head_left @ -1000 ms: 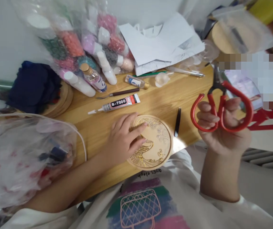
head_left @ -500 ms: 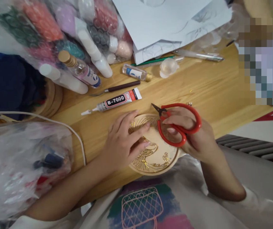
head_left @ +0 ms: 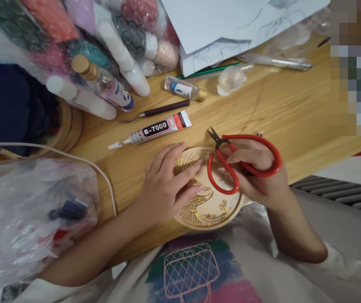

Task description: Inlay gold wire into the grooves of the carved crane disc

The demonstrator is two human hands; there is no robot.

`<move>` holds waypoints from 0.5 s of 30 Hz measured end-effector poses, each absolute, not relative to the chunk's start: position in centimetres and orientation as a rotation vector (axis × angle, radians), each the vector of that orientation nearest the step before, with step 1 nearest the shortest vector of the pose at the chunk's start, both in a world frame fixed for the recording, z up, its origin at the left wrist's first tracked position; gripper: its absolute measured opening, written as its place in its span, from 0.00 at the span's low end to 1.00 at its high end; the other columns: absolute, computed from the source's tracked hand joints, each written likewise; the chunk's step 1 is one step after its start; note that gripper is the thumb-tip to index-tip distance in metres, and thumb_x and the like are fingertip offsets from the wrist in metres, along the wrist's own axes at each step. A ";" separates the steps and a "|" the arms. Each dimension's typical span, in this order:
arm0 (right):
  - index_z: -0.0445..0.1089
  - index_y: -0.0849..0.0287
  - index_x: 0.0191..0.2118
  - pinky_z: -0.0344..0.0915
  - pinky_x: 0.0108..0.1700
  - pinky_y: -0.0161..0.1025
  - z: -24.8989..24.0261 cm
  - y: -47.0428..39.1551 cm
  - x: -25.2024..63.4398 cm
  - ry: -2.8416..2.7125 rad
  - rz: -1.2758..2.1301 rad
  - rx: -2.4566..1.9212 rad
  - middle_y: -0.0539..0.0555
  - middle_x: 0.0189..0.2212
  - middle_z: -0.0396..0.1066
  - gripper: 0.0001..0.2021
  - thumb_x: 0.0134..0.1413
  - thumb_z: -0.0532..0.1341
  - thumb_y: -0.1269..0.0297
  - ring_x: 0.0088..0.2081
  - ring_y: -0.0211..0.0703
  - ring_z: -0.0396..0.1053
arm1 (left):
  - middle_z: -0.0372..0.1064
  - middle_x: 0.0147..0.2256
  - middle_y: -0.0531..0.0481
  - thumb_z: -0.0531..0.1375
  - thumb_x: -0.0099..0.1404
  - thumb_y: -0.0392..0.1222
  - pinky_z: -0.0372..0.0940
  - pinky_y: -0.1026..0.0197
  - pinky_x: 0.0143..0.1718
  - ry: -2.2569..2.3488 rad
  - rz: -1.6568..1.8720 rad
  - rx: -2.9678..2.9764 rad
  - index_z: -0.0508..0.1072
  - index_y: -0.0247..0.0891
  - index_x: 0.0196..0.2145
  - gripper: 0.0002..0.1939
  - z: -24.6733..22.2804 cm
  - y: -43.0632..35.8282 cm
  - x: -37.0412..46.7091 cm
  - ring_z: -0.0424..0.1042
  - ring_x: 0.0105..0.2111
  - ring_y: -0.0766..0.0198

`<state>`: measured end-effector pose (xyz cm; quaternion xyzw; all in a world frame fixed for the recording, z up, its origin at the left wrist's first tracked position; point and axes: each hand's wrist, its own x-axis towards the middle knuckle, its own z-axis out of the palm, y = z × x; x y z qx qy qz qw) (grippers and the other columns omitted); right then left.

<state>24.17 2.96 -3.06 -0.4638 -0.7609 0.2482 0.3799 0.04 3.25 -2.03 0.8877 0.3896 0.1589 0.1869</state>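
Right hand (head_left: pixel 256 176), raised a second ago, is now gripping the red scissors (head_left: pixel 240 162) over the round wooden disc (head_left: pixel 212 202); left hand (head_left: pixel 168 185) is pressing flat, fingers spread, on the disc's left side; disc is lying at the bench (head_left: pixel 294 118) edge, below the glue tube (head_left: pixel 155 131).

From my remote seat, the left hand (head_left: pixel 164 185) covers the left part of the round wooden disc with gold wire inlay (head_left: pixel 208 210), and the right hand (head_left: pixel 256 176) hides its upper right. A pixelated block (head_left: pixel 355 67) blanks the top right corner. The white paper sheets (head_left: pixel 231 25) and the clear bag of coloured beads (head_left: pixel 73 33) run off the top edge. The crumpled plastic bag (head_left: pixel 25 219) blurs its contents.
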 end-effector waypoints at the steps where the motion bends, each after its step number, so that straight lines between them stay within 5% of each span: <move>1: 0.68 0.49 0.40 0.73 0.41 0.47 -3.2 3.0 24.1 -1.898 0.648 -1.183 0.51 0.38 0.77 0.07 0.56 0.64 0.65 0.39 0.48 0.77 | 0.56 0.63 0.36 0.56 0.72 0.49 0.57 0.39 0.61 1.100 0.437 2.494 0.71 0.42 0.58 0.20 -2.0 3.2 0.0 0.59 0.61 0.44; 6: 0.66 0.50 0.39 0.71 0.35 0.41 -3.6 2.8 23.5 -1.694 0.626 -1.191 0.48 0.31 0.73 0.04 0.59 0.62 0.65 0.30 0.40 0.71 | 0.56 0.63 0.37 0.55 0.72 0.49 0.56 0.38 0.61 1.098 0.427 2.493 0.71 0.44 0.58 0.20 -2.0 3.3 0.0 0.59 0.61 0.44; 15: 0.67 0.48 0.42 0.72 0.43 0.49 -3.6 2.1 23.5 -1.409 0.596 -1.382 0.51 0.37 0.70 0.03 0.64 0.59 0.59 0.38 0.45 0.74 | 0.57 0.62 0.36 0.56 0.72 0.47 0.56 0.38 0.61 1.094 0.471 2.491 0.71 0.43 0.58 0.19 -2.1 3.3 0.1 0.59 0.61 0.44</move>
